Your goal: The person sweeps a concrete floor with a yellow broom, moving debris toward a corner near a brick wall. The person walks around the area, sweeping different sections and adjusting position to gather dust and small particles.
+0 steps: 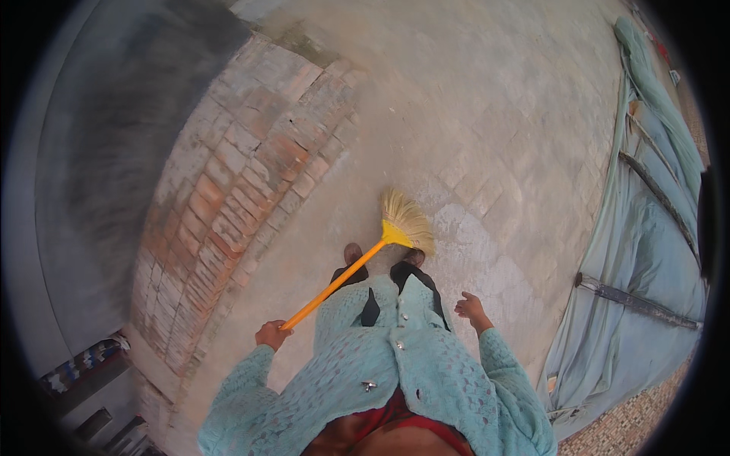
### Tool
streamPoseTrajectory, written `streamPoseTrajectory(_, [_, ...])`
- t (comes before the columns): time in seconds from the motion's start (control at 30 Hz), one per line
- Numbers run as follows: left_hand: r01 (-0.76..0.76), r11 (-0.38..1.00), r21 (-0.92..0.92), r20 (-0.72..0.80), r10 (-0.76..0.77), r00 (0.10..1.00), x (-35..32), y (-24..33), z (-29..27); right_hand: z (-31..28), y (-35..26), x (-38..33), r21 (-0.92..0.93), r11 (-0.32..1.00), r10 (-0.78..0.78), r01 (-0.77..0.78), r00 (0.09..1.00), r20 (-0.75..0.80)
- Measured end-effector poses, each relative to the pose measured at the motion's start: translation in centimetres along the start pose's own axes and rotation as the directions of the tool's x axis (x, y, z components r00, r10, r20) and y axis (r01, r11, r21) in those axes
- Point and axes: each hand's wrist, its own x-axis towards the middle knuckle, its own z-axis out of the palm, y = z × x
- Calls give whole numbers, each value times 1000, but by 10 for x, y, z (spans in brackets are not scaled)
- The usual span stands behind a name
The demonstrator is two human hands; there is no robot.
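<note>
My left hand [271,334] is closed around the end of the orange handle of a broom [334,284]. The handle slants up and to the right across the front of my legs. Its yellow head and pale straw bristles [407,216] fan out over the ground just ahead of my feet, close to my right shoe. Whether the bristles press on the ground I cannot tell. Out to the right, my right hand [471,307] hangs apart from the broom, fingers spread, with nothing in it.
A raised brick strip [243,178] runs along the left, beside a dark grey surface. Worn concrete ground [487,152] stretches ahead. On the right lies a blue-green sheet [608,327] with a wooden pole [635,301] across it. Shoes [55,380] sit on a rack at lower left.
</note>
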Motion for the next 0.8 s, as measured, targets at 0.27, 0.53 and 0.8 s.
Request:
streamPoseTrajectory(0.27, [177,853,-491,195,-91,977,54,79,34,11,-12,-18,274,959,-74,73,997,-5])
streamPoseTrajectory(0.53, [-194,776,-600,-51,205,978,157,275,-1,5,-35,-34,348,917,-196,197,980,-38])
streamPoseTrajectory(0.8, [-260,829,-496,-206,178,962,101,171,-11,11,23,-46,343,939,17,-7,999,-27])
